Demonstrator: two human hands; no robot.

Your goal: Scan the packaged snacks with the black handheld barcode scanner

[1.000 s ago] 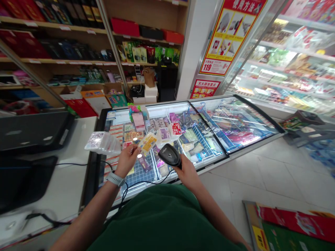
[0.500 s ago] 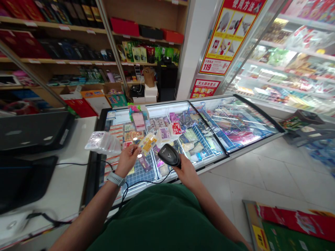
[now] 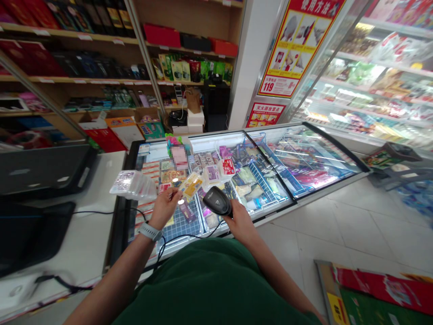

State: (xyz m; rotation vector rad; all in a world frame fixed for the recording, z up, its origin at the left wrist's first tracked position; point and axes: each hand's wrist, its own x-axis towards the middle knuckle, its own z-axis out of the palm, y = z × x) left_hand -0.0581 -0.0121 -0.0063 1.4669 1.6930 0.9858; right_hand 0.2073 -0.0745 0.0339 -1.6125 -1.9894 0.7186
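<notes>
Gripping black scanner [image 3: 217, 201] w/ R hand [image 3: 241, 221], fingers wrapped round handle, tips mostly hidden; cable [image 3: 189, 235] x1, looping L along near edge of freezer [image 3: 123, 225]. Pinching near-L corner of yellow packet [image 3: 191, 185] w/ L hand [image 3: 167, 205], nearer of the two; reaching ahead + R from fingertips, long axis slanting near-L to far-R, over L half of freezer. Holding scanner head just beside packet, near-R side, apparently apart. Count: 1 scanner, 1 packet. Beyond: 1 stack of clear packs [image 3: 133, 184] at L edge, can't count layers; 1 purple-labelled pile [image 3: 212, 174], 1 red-labelled pile [image 3: 227, 167], twd far edge; 1 multicolour item [image 3: 177, 153] nr far-L corner, part blurred.
</notes>
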